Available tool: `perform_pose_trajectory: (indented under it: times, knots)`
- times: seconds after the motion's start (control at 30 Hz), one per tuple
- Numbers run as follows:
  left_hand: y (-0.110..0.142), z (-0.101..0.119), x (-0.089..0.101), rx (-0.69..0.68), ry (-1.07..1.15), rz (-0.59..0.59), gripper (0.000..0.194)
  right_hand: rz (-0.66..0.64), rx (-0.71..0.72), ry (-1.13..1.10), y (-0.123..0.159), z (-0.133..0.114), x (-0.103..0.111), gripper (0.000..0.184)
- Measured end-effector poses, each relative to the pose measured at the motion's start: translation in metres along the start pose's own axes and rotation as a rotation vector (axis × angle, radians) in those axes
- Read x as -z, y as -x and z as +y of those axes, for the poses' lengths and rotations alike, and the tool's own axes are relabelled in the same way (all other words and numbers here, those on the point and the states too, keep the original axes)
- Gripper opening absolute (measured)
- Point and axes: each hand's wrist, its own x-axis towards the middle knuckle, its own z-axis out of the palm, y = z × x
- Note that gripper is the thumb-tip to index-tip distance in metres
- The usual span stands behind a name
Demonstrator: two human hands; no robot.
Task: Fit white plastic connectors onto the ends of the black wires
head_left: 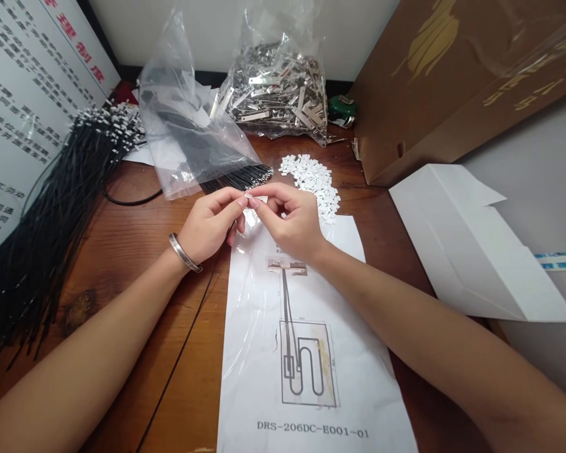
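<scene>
My left hand (pixel 212 223), with a metal bangle at the wrist, is pinched closed on a thin black wire (pixel 183 346). The wire trails from under the fingers down across the wooden table. Fingertip to fingertip with it, my right hand (pixel 290 217) is closed on a small white connector housing (pixel 248 196). Fingers partly cover the housing and the wire's end, so I cannot tell how far one sits inside the other. Just beyond the hands lie a pile of loose white connector housings (pixel 314 182) and a bundle of black wires (pixel 238 177) with metal-tipped ends.
A printed drawing sheet (pixel 255 327) lies under my hands. Behind stand a clear plastic bag (pixel 188 126) and a bag of metal strips (pixel 278 88). A large bundle of white-ended black wires (pixel 66 189) leans at left. A brown box (pixel 434 82) and folded white card (pixel 471 251) are at right.
</scene>
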Motion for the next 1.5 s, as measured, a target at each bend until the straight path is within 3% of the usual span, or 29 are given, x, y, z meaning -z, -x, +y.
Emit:
perform_pose_trajectory:
  times: [0.23, 0.43, 0.7, 1.5]
  knots:
    - [0.000, 0.000, -0.001, 0.036, 0.054, 0.003, 0.012, 0.020, 0.017, 0.035, 0.001, 0.000, -0.001, 0.011]
    - [-0.001, 0.004, -0.003, 0.050, 0.059, 0.026, 0.007, 0.046, 0.117, 0.088, 0.000, 0.007, -0.002, 0.012]
    - [0.000, 0.007, -0.003, 0.054, 0.040, 0.029, 0.015, 0.092, 0.177, 0.142, 0.002, 0.007, -0.004, 0.014]
    - [-0.001, 0.003, -0.003, 0.043, 0.007, 0.048, 0.012, 0.043, 0.083, 0.081, 0.001, 0.005, -0.003, 0.015]
